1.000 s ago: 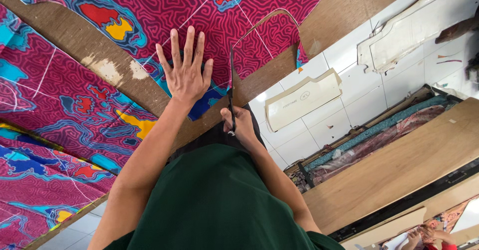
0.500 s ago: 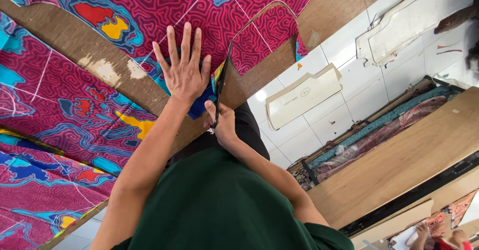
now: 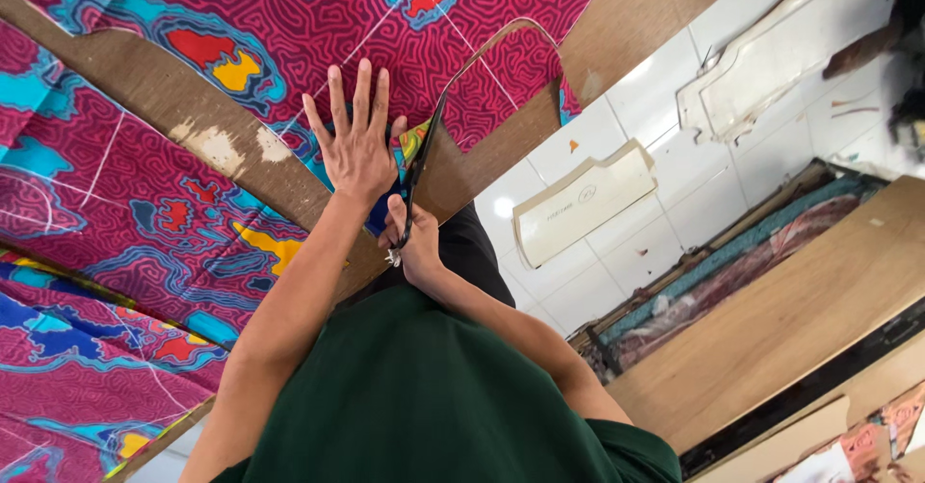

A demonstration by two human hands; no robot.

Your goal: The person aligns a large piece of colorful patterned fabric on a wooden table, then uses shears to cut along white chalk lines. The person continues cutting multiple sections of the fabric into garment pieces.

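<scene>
Head view: scissors (image 3: 420, 167) on swirl-patterned fabric (image 3: 289, 21)

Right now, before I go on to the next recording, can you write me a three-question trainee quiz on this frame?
1. True or false: the left hand lies flat with fingers spread on the patterned fabric.
2. What does the right hand hold? A) a pencil B) scissors C) a ruler
3. Fill in: a pale cardboard pattern piece lies on the white ____ floor.

Key: 1 true; 2 B; 3 tiled.
</scene>
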